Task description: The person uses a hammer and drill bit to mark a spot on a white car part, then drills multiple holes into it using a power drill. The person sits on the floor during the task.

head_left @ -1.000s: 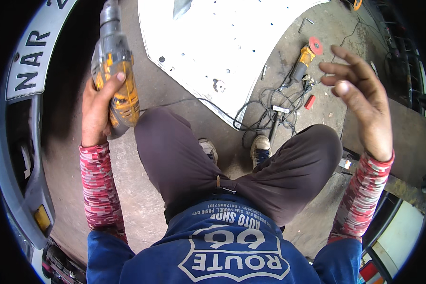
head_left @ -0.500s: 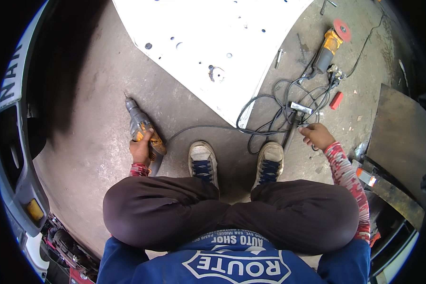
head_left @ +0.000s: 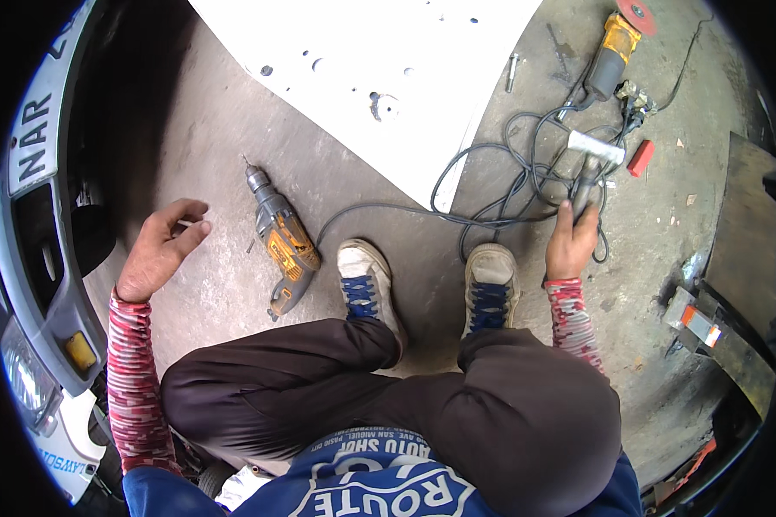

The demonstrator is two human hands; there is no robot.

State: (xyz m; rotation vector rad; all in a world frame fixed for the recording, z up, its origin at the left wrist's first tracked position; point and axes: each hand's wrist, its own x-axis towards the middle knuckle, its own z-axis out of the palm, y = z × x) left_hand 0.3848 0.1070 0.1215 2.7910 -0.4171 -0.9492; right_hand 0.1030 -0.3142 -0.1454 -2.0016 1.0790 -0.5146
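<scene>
White panel (head_left: 362, 52) = landmark, seemingly flat on the floor (head_left: 220, 138); person's R hand (head_left: 572, 246) is R of the panel's near corner, grip closed round the handle of the hammer (head_left: 597, 146); hammer head is R of that corner, amid cord loops (head_left: 535, 164), contact w/ them unclear; L hand (head_left: 159, 254) is well L of the corner, grip empty, fingers half curled, thumb apart; drill (head_left: 284, 241) lies L of the corner, its drill cord (head_left: 388, 204) running past it to the loops; grinder (head_left: 612, 65) w/ red disc (head_left: 637, 15), plus 1 red block (head_left: 641, 158), R of the panel.

Risks, as judged: hammer head could snag a loop if lifted carelessly, dragging drill or grinder; a hard tug could scrape the cord vs. panel edge; R shoe (head_left: 490, 289), just this side of the corner, could catch 1 loop on a step; bare disc could cut if grinder ran, can't tell if it's plugged in.
</scene>
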